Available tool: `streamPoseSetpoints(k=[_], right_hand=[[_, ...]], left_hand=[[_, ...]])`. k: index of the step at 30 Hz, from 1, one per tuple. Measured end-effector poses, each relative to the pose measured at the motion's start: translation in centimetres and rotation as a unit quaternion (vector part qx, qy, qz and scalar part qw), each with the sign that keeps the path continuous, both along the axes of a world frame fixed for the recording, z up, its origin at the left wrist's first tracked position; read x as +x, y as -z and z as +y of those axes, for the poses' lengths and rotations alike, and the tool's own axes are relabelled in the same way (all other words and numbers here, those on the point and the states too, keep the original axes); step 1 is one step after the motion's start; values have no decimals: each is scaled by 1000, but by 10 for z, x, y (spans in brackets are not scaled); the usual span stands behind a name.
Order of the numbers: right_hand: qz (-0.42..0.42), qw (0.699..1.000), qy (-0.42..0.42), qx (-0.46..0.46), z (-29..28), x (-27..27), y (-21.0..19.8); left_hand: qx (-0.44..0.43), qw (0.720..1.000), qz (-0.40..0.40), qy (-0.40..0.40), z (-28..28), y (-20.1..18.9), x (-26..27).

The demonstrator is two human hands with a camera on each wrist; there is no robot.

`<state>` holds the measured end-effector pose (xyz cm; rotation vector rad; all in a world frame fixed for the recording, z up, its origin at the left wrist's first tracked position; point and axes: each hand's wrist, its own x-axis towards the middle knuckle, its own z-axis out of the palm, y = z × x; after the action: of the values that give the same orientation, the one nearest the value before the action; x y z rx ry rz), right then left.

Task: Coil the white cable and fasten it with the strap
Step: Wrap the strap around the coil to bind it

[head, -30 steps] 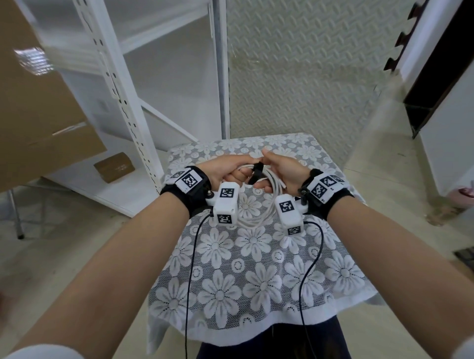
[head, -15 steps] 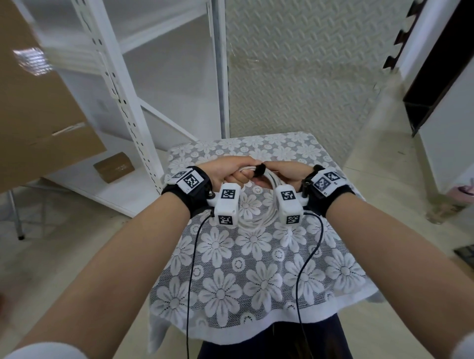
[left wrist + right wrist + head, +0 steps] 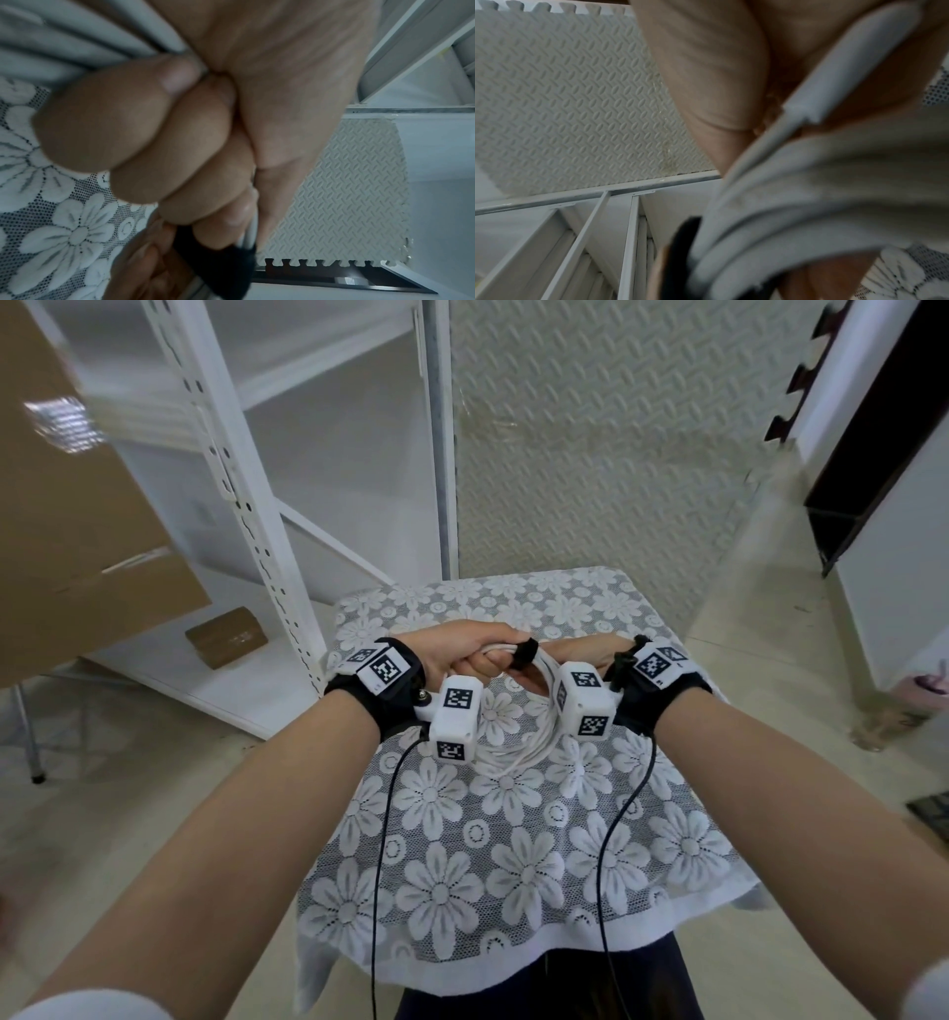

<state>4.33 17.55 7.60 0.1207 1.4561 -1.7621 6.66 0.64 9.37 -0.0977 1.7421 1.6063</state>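
Above the table, both hands hold the coiled white cable (image 3: 516,744), whose loops hang down between the wrist cameras. My left hand (image 3: 464,649) is fisted round the top of the bundle (image 3: 77,40). My right hand (image 3: 575,654) grips the same bundle from the right, and a white plug end (image 3: 847,71) lies across its palm. A black strap (image 3: 525,652) loops over the cable between the two hands; it also shows in the left wrist view (image 3: 221,270) and the right wrist view (image 3: 680,253). Whether its ends are joined is hidden.
A small table under a grey-and-white floral lace cloth (image 3: 513,865) is below the hands. A white metal shelf unit (image 3: 246,516) stands at the left with a small cardboard box (image 3: 226,636) on its lowest shelf. A large cardboard box (image 3: 77,531) fills the far left. A grey foam mat (image 3: 590,454) lines the back.
The right hand has turned and closed in on the left, its thumb lowered. The strap, which stood upright, now lies bent over the top of the cable bundle.
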Motion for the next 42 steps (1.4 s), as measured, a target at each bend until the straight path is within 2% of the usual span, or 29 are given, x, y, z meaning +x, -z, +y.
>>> streamPoseSetpoints(k=[1, 2, 5, 8, 10, 18, 26, 29, 37, 42], right_hand=[[-18, 999, -23, -36, 0, -3, 1], [-11, 999, -43, -29, -1, -6, 2], [53, 993, -94, 47, -3, -15, 2], [151, 982, -28, 107, -1, -15, 2], [203, 972, -7, 115, 1, -16, 4], [342, 931, -7, 129, -2, -10, -4], [401, 908, 32, 114, -6, -4, 2], [419, 899, 20, 130, -6, -6, 1], [330, 938, 33, 98, -5, -12, -9], [336, 932, 4, 136, -6, -10, -9]], left_hand=[[3, 1000, -3, -2, 0, 1, 0], [5, 1000, -6, -2, -1, 2, 0], [8, 1000, -8, -2, -2, 5, 1], [2, 1000, -19, 3, -3, 10, -1], [-13, 1000, -23, 12, -3, 11, -1], [-25, 999, -24, 6, -5, 21, -9], [-6, 1000, -27, -13, -9, 26, -12], [-7, 999, -28, -22, -9, 27, -14], [12, 996, -13, -86, -7, 18, -19], [21, 995, -22, -93, -7, 21, -16]])
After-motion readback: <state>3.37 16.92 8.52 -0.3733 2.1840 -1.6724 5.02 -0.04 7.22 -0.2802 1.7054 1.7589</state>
